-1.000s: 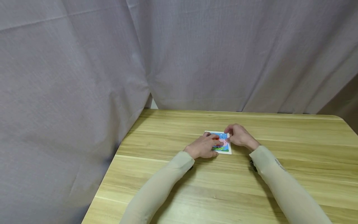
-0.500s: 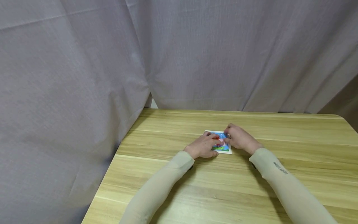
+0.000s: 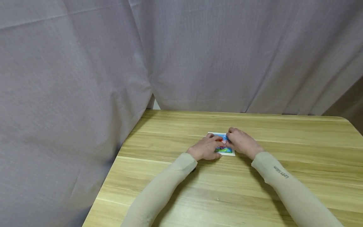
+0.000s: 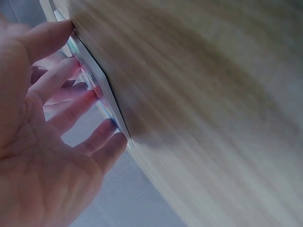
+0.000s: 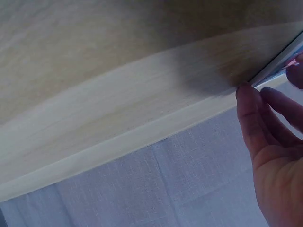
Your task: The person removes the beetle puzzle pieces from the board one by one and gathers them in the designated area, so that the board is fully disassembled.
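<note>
- Apparently, in the head view, the left hand [image 3: 206,148] is steadying a picture board [image 3: 226,150] right of centre.
- Left wrist: spread fingers [image 4: 59,79] are touching it, upper left.
- Right wrist: the right hand [image 5: 279,156] is meeting its corner; pinching, I cannot tell; next likely calls for gentle pressing.

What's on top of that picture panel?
The left hand rests fingertips on the picture panel; the right hand covers its far right corner. Some blue, red and green print shows; whatever is under the hands is hidden.
</note>
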### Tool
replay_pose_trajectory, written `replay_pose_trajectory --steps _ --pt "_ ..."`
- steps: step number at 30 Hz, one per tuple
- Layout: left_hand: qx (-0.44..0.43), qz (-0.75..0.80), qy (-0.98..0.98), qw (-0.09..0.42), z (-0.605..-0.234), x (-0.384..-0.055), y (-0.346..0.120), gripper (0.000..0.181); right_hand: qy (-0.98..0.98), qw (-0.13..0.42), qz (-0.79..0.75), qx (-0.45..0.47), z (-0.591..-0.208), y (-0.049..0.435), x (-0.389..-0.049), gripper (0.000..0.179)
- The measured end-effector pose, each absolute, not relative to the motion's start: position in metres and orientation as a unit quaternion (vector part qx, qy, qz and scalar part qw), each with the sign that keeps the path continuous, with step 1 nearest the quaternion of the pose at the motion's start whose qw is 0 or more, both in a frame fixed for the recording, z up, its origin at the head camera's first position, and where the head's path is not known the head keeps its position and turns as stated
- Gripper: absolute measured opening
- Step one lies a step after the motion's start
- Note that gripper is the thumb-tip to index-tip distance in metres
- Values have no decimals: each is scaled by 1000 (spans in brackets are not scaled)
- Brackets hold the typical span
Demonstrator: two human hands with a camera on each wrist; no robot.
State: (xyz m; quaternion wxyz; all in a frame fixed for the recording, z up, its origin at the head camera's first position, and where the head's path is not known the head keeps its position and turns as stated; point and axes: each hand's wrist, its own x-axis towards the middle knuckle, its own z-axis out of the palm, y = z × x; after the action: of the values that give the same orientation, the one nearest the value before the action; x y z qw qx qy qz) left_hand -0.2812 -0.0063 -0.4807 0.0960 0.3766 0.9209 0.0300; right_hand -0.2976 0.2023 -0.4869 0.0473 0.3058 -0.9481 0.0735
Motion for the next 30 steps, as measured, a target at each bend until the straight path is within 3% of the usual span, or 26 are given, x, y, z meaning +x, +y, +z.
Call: replay_pose_trajectory --steps 5,13,20,30 --pt "377 25 921 94 -482 -280 -6 56 -950 53 86 297 -488 205 -296 11" --pt "382 15 920 86 -484 -282 -5 56 -946 -26 196 257 -482 217 -302 40" --pt "383 19 919 93 -481 -282 -6 55 -937 -1 199 287 -486 221 -308 25" --pt "376 22 921 95 -482 -282 -7 56 -939 -42 229 252 -482 220 -313 32"
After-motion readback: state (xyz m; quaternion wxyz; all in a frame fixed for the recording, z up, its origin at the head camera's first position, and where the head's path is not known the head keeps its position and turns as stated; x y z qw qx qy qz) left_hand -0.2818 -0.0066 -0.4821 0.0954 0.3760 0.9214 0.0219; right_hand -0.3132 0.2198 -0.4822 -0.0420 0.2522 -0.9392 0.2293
